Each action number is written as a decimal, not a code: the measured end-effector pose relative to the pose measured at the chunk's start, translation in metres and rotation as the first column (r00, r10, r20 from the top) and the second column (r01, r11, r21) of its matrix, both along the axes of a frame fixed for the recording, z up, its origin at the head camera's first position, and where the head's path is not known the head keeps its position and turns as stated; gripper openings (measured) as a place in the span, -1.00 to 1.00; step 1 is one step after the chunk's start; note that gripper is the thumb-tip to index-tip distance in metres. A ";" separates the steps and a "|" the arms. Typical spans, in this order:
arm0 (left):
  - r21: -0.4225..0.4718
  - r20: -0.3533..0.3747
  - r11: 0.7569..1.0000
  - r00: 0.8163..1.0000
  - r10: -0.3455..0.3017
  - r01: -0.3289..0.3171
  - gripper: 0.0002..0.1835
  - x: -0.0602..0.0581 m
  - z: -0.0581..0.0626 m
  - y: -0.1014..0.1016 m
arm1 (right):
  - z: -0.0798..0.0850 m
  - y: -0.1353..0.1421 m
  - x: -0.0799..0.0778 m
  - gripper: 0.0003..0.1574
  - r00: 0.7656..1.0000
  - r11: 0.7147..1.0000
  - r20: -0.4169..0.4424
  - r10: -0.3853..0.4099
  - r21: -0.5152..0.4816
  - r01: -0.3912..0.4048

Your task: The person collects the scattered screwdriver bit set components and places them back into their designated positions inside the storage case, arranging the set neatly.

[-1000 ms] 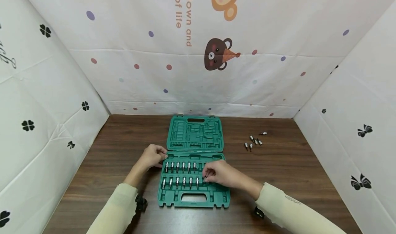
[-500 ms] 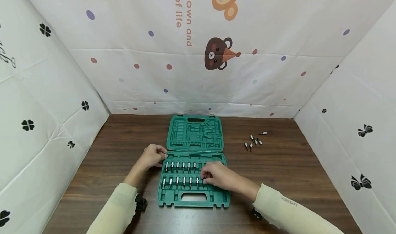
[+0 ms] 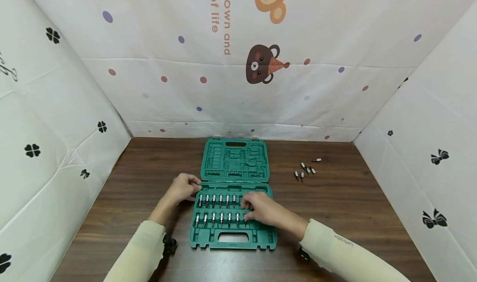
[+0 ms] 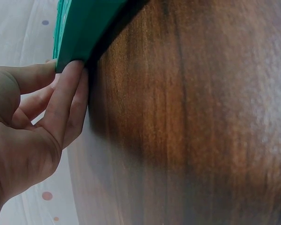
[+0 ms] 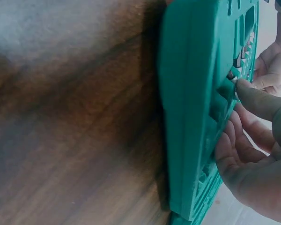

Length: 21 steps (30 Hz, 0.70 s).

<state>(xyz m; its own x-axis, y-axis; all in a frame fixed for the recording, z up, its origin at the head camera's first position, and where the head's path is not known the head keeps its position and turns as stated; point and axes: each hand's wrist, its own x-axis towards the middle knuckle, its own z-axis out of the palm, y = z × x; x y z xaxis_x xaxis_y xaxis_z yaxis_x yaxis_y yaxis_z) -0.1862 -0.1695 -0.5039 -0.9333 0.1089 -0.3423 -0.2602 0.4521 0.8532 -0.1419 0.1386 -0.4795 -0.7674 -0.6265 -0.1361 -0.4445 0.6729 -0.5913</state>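
A green plastic tool case lies unfolded on the brown table. Two rows of silver-and-black bit sockets sit in its lower half. At the case's upper left edge, my left hand pinches the rim between thumb and fingers, as the left wrist view also shows. My right hand is over the right part of the tray. Its thumb presses at the bit socket ending the lower row, which is mostly hidden. The index finger stands apart from the thumb, and the other fingers are loosely bent.
Several loose bit sockets lie on the table right of the case. The case's lid lies flat toward the back wall. Printed cloth walls enclose the table on the left, back and right.
My right hand has shifted slightly left, and its index finger has parted from the thumb at the lower row's end bit socket. My left hand keeps its hold on the case's edge.
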 end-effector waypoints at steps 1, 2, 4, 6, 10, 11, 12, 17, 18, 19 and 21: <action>-0.004 -0.004 1.000 1.000 -0.006 0.006 -0.79 0.000 0.000 0.000 | 0.001 -0.001 0.000 -0.73 1.000 1.000 0.004 -0.003 0.001 0.003; -0.008 -0.005 1.000 1.000 -0.007 0.007 -0.79 0.000 0.000 0.000 | 0.001 -0.001 -0.001 -0.73 1.000 1.000 0.005 -0.003 -0.002 0.003; -0.010 -0.003 1.000 1.000 -0.001 0.001 -0.79 0.000 0.000 0.001 | 0.002 -0.002 -0.001 -0.72 1.000 1.000 0.010 -0.007 -0.008 0.007; -0.016 -0.006 1.000 1.000 -0.002 0.002 -0.79 0.001 0.001 0.001 | 0.002 -0.002 -0.001 -0.72 1.000 1.000 0.013 -0.011 -0.014 0.011; -0.013 -0.008 1.000 1.000 -0.002 0.002 -0.79 0.002 0.002 0.001 | 0.001 -0.002 -0.002 -0.71 1.000 1.000 0.018 -0.019 -0.006 0.019; -0.013 -0.010 1.000 1.000 -0.004 0.004 -0.79 0.002 0.002 0.000 | 0.002 -0.003 -0.002 -0.72 1.000 1.000 0.020 -0.021 -0.001 0.021; -0.012 -0.012 1.000 1.000 -0.006 0.006 -0.78 0.002 0.002 0.000 | 0.002 -0.003 -0.002 -0.72 1.000 1.000 0.021 -0.022 0.002 0.022; -0.007 -0.016 1.000 1.000 -0.012 0.012 -0.78 0.002 0.001 0.000 | 0.003 -0.005 -0.003 -0.75 0.998 0.999 0.044 -0.037 0.019 0.037; -0.007 -0.016 1.000 1.000 -0.014 0.014 -0.77 0.002 0.001 0.000 | 0.004 -0.006 -0.003 -0.75 0.998 0.999 0.050 -0.038 0.022 0.037; -0.007 -0.018 1.000 1.000 -0.018 0.018 -0.77 0.002 0.002 0.000 | 0.004 -0.006 -0.003 -0.75 0.998 0.999 0.056 -0.040 0.025 0.039; -0.008 -0.016 1.000 1.000 -0.021 0.021 -0.77 0.002 0.001 0.000 | 0.004 -0.006 -0.003 -0.76 0.997 0.999 0.063 -0.040 0.031 0.038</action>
